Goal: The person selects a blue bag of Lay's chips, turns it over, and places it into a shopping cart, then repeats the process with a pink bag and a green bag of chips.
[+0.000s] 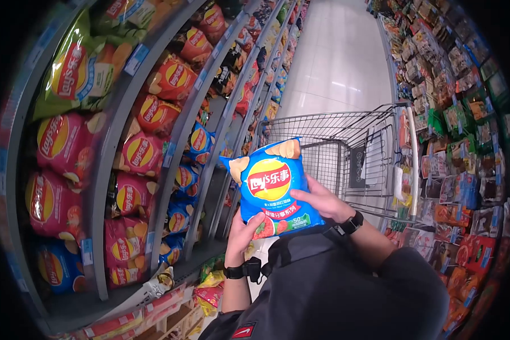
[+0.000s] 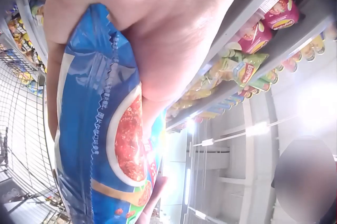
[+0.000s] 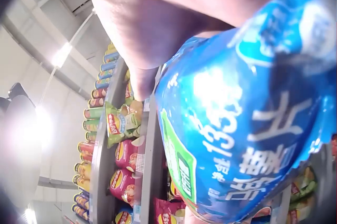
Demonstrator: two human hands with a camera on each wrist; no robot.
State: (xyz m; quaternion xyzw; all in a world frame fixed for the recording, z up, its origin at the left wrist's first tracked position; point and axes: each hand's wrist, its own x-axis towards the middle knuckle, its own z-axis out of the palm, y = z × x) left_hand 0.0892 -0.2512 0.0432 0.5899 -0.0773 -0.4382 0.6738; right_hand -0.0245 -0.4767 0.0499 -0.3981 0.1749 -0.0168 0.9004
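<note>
A blue bag of Lay's chips point(image 1: 271, 184) is held between both hands, its printed front facing up in the head view. The left hand point(image 1: 242, 233) grips the lower left corner, thumb on the front. On the right side, the right hand point(image 1: 323, 201) holds the bag with its thumb across the front. In the left wrist view the left hand point(image 2: 158, 29) wraps round the end of the blue bag point(image 2: 97, 113). The right wrist view has the right hand point(image 3: 158, 19) against the bag point(image 3: 237, 113); its fingers behind the bag are mostly hidden.
Shelves point(image 1: 113, 122) of chip bags run along the left, with red, pink, green and blue bags. A wire shopping cart point(image 1: 328, 122) stands just beyond the hands. Packaged snacks point(image 1: 453, 164) hang on the right, and a pale tiled floor point(image 1: 337, 56) stretches ahead.
</note>
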